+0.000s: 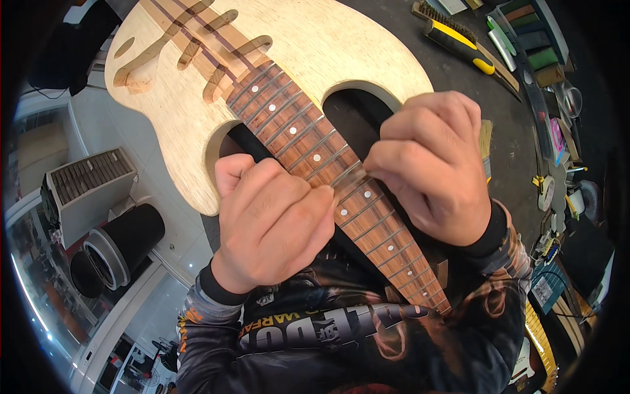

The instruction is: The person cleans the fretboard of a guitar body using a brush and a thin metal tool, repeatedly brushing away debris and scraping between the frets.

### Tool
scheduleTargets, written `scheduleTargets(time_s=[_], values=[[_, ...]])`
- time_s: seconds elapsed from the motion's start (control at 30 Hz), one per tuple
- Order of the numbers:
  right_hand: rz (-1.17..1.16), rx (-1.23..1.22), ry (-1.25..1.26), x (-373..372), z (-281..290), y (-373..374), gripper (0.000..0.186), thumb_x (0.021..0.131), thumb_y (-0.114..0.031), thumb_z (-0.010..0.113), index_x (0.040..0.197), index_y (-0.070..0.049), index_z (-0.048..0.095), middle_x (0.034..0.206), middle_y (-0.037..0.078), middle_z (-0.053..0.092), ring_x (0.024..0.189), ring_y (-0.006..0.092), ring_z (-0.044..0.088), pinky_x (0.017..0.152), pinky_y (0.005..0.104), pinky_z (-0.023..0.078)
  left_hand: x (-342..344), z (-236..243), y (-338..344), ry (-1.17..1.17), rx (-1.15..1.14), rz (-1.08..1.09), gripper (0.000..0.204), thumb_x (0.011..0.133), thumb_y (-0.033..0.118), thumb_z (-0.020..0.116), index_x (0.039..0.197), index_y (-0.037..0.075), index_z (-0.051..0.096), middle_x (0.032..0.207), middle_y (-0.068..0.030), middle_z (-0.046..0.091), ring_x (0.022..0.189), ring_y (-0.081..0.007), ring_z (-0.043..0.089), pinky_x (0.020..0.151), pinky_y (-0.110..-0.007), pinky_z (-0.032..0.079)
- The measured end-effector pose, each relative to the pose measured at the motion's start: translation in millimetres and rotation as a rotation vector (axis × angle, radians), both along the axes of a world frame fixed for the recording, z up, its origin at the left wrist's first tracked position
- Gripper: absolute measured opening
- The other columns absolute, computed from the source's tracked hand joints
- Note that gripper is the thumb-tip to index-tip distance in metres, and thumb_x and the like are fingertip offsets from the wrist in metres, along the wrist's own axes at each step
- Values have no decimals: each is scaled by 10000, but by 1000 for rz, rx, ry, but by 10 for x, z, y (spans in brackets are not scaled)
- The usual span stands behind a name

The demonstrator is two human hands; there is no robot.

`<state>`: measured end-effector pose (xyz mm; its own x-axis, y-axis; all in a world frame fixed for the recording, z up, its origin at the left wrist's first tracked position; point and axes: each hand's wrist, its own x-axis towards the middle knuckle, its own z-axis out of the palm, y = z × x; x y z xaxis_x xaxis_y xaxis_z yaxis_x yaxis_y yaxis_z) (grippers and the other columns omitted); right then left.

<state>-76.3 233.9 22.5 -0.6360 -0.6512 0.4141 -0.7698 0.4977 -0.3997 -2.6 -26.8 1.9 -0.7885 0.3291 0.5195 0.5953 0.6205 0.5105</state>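
Observation:
An unfinished electric guitar body (341, 39) of pale bare wood lies across the view, with a dark rosewood-coloured fretboard (308, 141) running down toward my chest. Metal frets and round white dots mark the fretboard. Over its middle, my left hand (272, 220) is closed at the near left edge, thumb and finger pinched together. My right hand (433, 164) is closed in a pinch at the opposite edge. Between the two pinches a narrow, see-through strip (351, 178), like clear tape, seems to span the fretboard. Its ends are hidden by my fingers.
On the dark workbench (420, 69) at the upper right lie a wire brush (446, 23) and a yellow-black handled tool (459, 46). A rack of coloured blocks (535, 39) stands beyond them. At the left, a black cylindrical bin (128, 240) and a slatted box (92, 184) are on the floor.

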Motion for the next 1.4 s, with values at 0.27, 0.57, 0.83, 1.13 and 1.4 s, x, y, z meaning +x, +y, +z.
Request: scheduleTargets(time_s=[0.27, 0.57, 0.83, 1.13, 1.4], values=[[-9, -28, -11, -32, -14, -22, 313, 762, -113, 937, 1047, -156, 814, 1073, -3, 728, 1110, 297, 702, 1056, 479, 445, -38, -26, -4, 11, 9, 5, 349, 767, -56, 938, 1066, 55, 795, 885, -44, 712, 723, -255, 629, 816, -454, 428], [3, 19, -29, 66, 46, 41, 343, 772, -109, 936, 1088, -157, 811, 1088, -9, 749, 1125, 294, 708, 1065, 473, 444, 32, 15, -31, -8, -3, -56, 316, 784, 51, 961, 1064, 30, 817, 954, -51, 708, 804, -262, 648, 839, -459, 398], [-5, 16, -5, -14, -25, 61, 326, 784, -102, 936, 1079, -160, 810, 1102, -20, 763, 1146, 287, 714, 1076, 487, 436, -27, -16, -2, 10, -14, -36, 323, 783, 48, 957, 1073, 28, 814, 940, -48, 704, 805, -269, 645, 850, -459, 401], [-33, -12, 34, -75, -60, 43, 322, 790, -109, 941, 1078, -160, 807, 1108, -19, 765, 1163, 290, 715, 1081, 483, 433, -98, 18, 65, 17, -18, -1, 307, 775, -57, 928, 1028, 50, 790, 869, -36, 703, 732, -248, 632, 830, -444, 429], [-23, 10, -7, 23, -23, 83, 323, 797, -111, 945, 1083, -167, 805, 1109, -25, 765, 1160, 287, 709, 1087, 482, 430, -28, 58, 44, -27, -25, -42, 326, 784, -65, 918, 1060, 52, 791, 875, -36, 711, 738, -252, 637, 841, -444, 431]])
